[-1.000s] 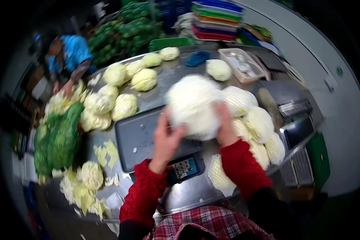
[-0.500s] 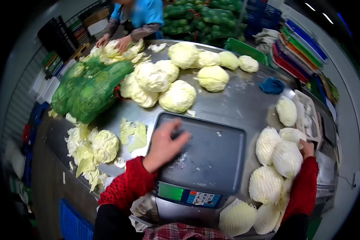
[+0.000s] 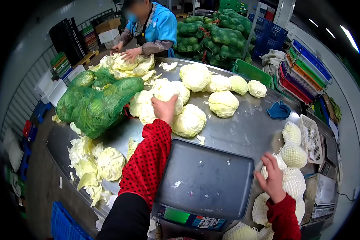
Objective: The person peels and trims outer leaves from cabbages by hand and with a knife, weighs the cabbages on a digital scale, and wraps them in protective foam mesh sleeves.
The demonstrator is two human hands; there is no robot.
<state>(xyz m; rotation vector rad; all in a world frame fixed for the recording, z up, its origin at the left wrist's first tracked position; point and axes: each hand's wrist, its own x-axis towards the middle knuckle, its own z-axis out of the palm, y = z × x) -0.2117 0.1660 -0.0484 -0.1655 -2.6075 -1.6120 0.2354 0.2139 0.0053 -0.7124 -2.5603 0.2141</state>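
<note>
My left hand [image 3: 165, 109] reaches to the cabbage pile, fingers curved round the near side of a pale, trimmed cabbage [image 3: 164, 90]; its fingertips are partly hidden. More trimmed cabbages touch it, one large cabbage [image 3: 189, 121] just to the right. My right hand [image 3: 273, 178] hovers with spread fingers above and left of several cabbages in white foam nets [image 3: 294, 183], holding nothing. Between my arms lies a digital scale with a dark tray [image 3: 206, 176], scattered with leaf scraps, its green display [image 3: 177, 215] lit at the near edge.
A green mesh sack of cabbages [image 3: 102, 102] lies at left, with loose leaves [image 3: 86, 164] nearer me. Across the table a person in blue [image 3: 158, 28] handles leaves. A blue cloth [image 3: 278, 110] and a white basket [image 3: 311, 140] are at right.
My left hand has moved from over the scale to a cabbage in the pile. My right hand has left the netted cabbages' far right side and moved left, fingers opened. The view has tilted up.
</note>
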